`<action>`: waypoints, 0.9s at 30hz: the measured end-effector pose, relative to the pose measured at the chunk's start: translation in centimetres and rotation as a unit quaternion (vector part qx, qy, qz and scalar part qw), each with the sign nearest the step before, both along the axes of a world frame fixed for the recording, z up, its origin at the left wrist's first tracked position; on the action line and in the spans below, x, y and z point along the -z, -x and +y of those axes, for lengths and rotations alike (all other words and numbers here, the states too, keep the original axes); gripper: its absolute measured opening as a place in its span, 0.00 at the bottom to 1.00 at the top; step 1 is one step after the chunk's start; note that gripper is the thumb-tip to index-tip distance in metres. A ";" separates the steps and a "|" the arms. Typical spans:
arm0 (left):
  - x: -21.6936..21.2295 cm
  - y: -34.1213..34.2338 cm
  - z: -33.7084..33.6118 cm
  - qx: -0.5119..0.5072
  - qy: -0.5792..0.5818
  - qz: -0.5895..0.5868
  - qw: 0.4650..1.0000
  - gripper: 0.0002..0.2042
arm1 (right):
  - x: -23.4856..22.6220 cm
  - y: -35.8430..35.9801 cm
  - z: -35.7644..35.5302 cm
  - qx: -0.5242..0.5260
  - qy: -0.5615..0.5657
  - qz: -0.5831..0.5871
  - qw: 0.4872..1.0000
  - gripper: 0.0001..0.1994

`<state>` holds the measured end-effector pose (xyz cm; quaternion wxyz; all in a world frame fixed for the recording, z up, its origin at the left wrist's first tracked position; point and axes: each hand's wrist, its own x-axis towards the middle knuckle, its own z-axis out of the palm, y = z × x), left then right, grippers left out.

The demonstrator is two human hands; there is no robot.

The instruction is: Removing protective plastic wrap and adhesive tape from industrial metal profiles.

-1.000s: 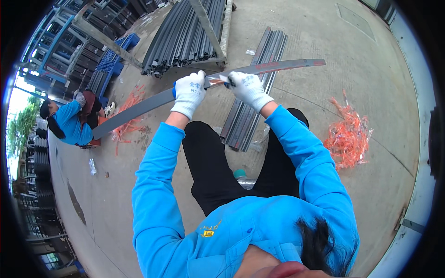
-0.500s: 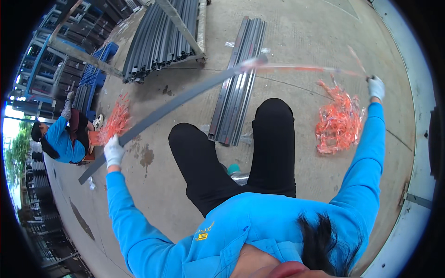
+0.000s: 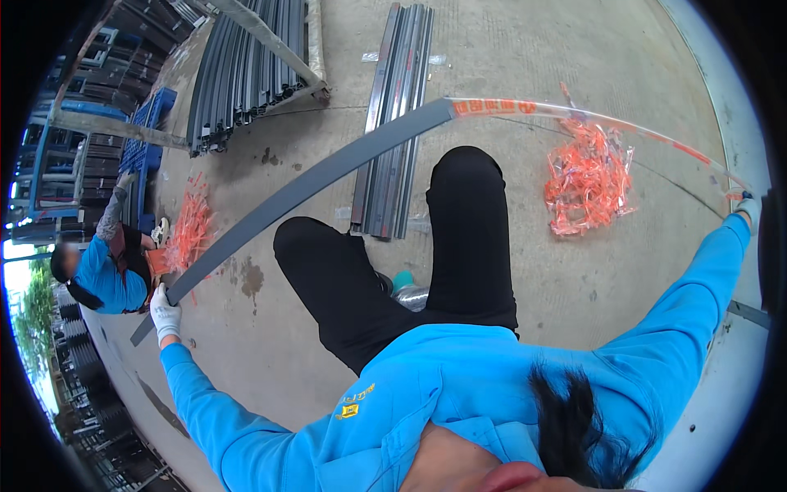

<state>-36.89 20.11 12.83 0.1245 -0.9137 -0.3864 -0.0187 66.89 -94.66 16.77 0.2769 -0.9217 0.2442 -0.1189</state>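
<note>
White-gloved R hand [image 3: 748, 208] moves out twd 3 o'clock, gripping clear orange-printed plastic film [image 3: 607, 121]; white-gloved L hand [image 3: 166, 312] clamps flat grey strip [image 3: 311, 179], ~8:30.

A bright-blue long-sleeved fabric top [image 3: 525, 377] has an open blue collar [image 3: 463, 447] and, on the chest, a small yellow emblem [image 3: 351, 410] beneath slanting yellow lettering [image 3: 366, 393]. Plain black fabric trousers [image 3: 474, 246]. White fabric gloves [image 3: 168, 322] cover the left hand [image 3: 165, 312] and right hand [image 3: 748, 211].

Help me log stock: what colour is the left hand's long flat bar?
Dark grey; the bar shows in head view.
</note>
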 end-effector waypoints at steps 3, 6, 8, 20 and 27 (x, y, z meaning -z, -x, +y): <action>-4.8 3.5 -3.9 -0.035 -0.027 0.014 0.999 0.25 | 5.7 -1.7 -0.1 -0.093 -0.060 0.033 0.993 0.16; -7.3 5.9 -6.2 -0.200 -0.047 0.103 0.973 0.22 | 6.6 1.9 -5.5 -0.147 -0.099 0.043 0.983 0.17; -2.3 -1.5 -2.3 -0.183 0.000 0.118 0.976 0.22 | -1.0 13.9 -17.7 -0.080 -0.072 0.021 0.994 0.18; -2.1 5.7 -12.5 -0.315 0.086 -0.003 0.945 0.12 | 10.5 17.7 37.0 -0.305 -0.242 0.095 0.916 0.28; 1.9 2.1 -10.8 -0.392 0.228 -0.176 0.874 0.06 | 12.3 15.5 36.3 -0.268 -0.086 -0.031 0.959 0.26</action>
